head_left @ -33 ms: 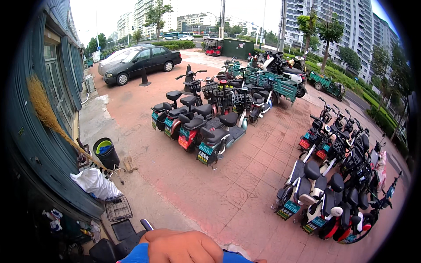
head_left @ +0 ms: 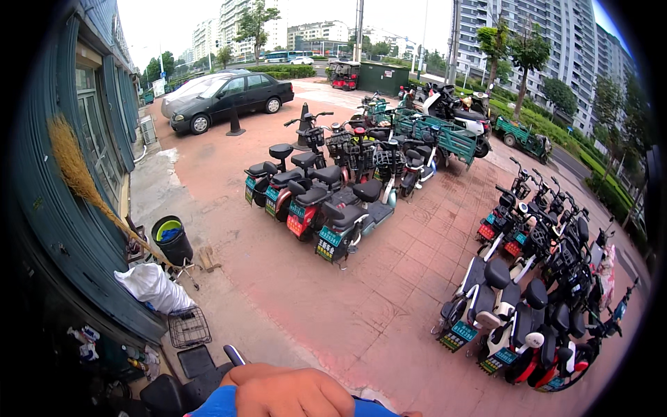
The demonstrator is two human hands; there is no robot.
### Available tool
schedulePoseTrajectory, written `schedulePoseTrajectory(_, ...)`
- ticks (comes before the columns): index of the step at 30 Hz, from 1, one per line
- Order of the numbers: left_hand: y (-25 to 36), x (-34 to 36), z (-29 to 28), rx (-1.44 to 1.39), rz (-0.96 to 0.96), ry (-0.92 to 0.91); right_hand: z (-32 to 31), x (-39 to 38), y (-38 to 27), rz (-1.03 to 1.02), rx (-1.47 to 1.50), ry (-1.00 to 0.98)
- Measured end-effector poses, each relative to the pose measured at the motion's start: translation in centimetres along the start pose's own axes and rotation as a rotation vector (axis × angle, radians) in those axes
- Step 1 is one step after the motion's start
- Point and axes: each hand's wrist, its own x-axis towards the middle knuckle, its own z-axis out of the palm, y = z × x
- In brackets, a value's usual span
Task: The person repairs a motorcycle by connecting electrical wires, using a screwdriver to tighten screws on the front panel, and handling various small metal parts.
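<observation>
At the lower edge, just left of the middle, is my left hand (head_left: pixel 295 393), its knuckles up and its fingers bent in. What lies under the fingers is hidden. Blue cloth (head_left: pixel 215 403) shows on both sides of it. Of my right hand (head_left: pixel 411 414), only what looks like a sliver of skin shows at the lower edge; its fingers are out of sight. A dark tip with a white rim (head_left: pixel 234 355), perhaps a shoe, pokes out above the left hand. Beside it lie a black seat-like piece (head_left: pixel 163 395) and a flat black panel (head_left: pixel 196 363).
Two groups of parked electric scooters stand ahead (head_left: pixel 340 215) and at right (head_left: pixel 514 320). Along the left wall are a straw broom (head_left: pixel 76 163), a black bin (head_left: pixel 174 243), a white sack (head_left: pixel 154 286) and a wire basket (head_left: pixel 189 326). Farther off are traffic cones (head_left: pixel 235 121), a dark car (head_left: pixel 243 94) and green cargo tricycles (head_left: pixel 445 139).
The whole scene sits slightly farther right and lower in the picture. My left hand keeps its place and bent shape. The parked vehicles have not moved.
</observation>
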Motion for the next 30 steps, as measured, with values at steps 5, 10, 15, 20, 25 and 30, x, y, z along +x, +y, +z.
schedulePoseTrajectory(5, -1.8, -1.5, 1.2, -0.004, -0.091, -0.038, -2.3, 0.1, 6.2, -0.035, -0.103, 0.012)
schedulePoseTrajectory(10, -2.2, -0.5, 6.2, 0.059, -0.049, -0.042, -4.6, 2.6, 9.8, -0.154, -0.158, 0.001)
schedulePoseTrajectory(15, -1.8, -2.5, 10.1, 0.196, -0.194, 0.015, -8.3, 2.6, 7.3, 0.033, 0.133, -0.129)
schedulePoseTrajectory(20, 2.9, -5.8, 17.6, 0.569, -0.409, 0.386, -5.8, 7.4, 8.3, -0.475, -0.234, -0.272)
schedulePoseTrajectory(25, 6.5, -12.5, 23.8, 0.695, -0.702, 0.748, -5.5, 8.3, -0.8, -0.545, -0.375, -0.428)
schedulePoseTrajectory(30, 10.5, -20.0, 30.0, 0.896, -0.796, 1.074, -2.4, 10.2, -4.4, -0.735, -0.497, -0.496)
